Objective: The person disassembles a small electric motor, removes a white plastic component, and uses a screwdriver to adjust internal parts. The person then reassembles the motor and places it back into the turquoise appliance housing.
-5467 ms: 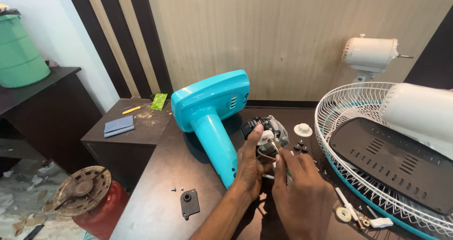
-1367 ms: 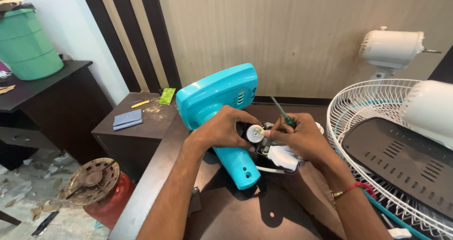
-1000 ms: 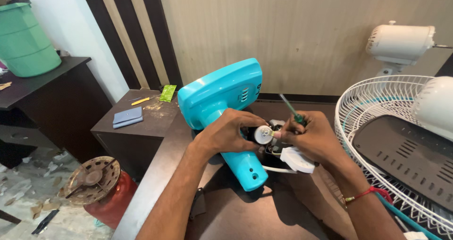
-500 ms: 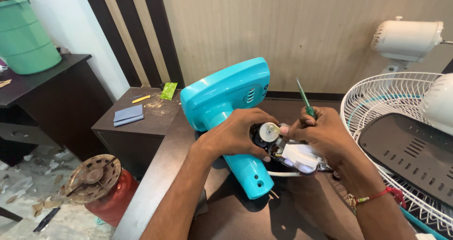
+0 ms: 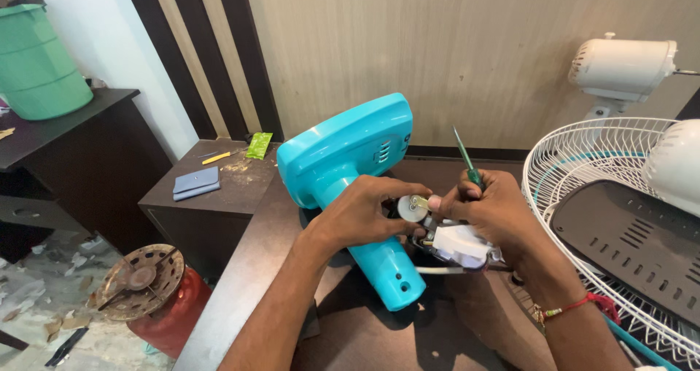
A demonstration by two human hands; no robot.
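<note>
Fingers of left hand (image 5: 361,214) pinch white knob (image 5: 412,208); right hand (image 5: 490,209) grips green screwdriver (image 5: 464,157).

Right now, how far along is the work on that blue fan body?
Done: the turquoise fan housing lies open on the table, and the white wire guard is off, lying to the right. In hand: the left hand steadies a small round white part; the right hand holds a green screwdriver. Left: the exposed white parts are unenclosed.

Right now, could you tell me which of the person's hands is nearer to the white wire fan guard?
Right. The right hand, gripping a green screwdriver, sits just beside the white wire fan guard; the left hand is farther off, against the turquoise fan housing.
</note>
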